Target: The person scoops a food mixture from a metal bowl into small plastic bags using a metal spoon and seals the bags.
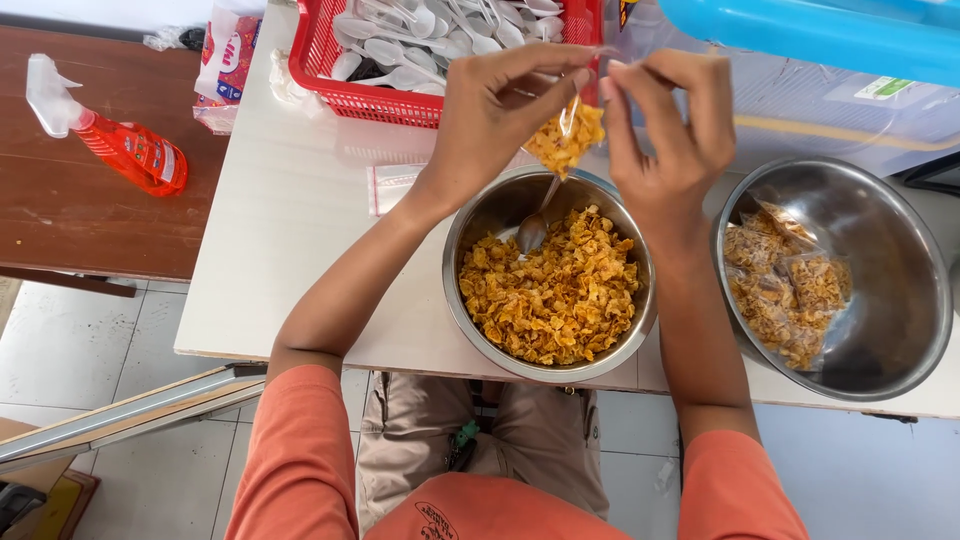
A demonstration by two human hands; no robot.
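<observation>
Both hands are up over the table, pinching the top of a small clear bag of flakes (566, 137) between them. Left hand (497, 112) has thumb and fingers closed on the bag's upper left edge, right hand (668, 125) has its fingertips closed on the upper right edge, so the bag hangs between the two, just above the far rim of the middle bowl.

Going by size: white table (290, 230) holds pretty much everything. At the far right there's a big clear plastic bin (850, 110) with a blue lid (820, 35); can't tell what's inside. Below that sits a large steel bowl (880, 290) with a few already filled clear bags of flakes (785, 290) piled on its left side, the rest of it bare metal. Next is the steel bowl in the middle (470, 250), loaded with loose golden-orange flakes (550, 295), and a metal spoon (533, 228) stuck in them, handle pointing up toward the held bag. Behind the hands is a red plastic basket (340, 80) full of white plastic spoons (400, 45). Left of the basket is a white printed packet (228, 60). An empty clear zip bag (390, 185) lies flat on the table left of the middle bowl.

Off on the brown wooden table (90, 225) at left lies a red spray bottle (125, 145) on its side.
</observation>
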